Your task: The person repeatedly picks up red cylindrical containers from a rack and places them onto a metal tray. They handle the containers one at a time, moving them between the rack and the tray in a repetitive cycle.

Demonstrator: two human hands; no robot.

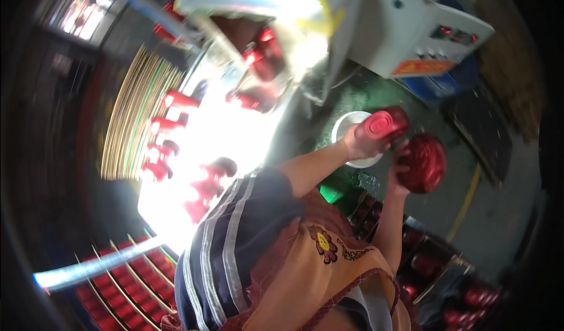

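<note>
Evidently both hands were full: the left hand [358,147] gripped a red bottle-like vessel [383,124], its base turned toward the viewer, while the right hand [400,167], just to its right and slightly nearer, had its fingers curled around a rounder red vessel [424,163]. The two vessels were held up side by side, close together, with a white tub [351,118] lying partly hidden behind the left hand. Farther off to the right stood a pale control box [405,28] with lit red displays, a blue container [443,85] beneath it. To the left, a glaring counter [249,136] carried several shiny red pieces [182,101], and beyond it rose a stack of cardboard [126,125]. Rows of red parts [106,298] filled the near left corner.
</note>
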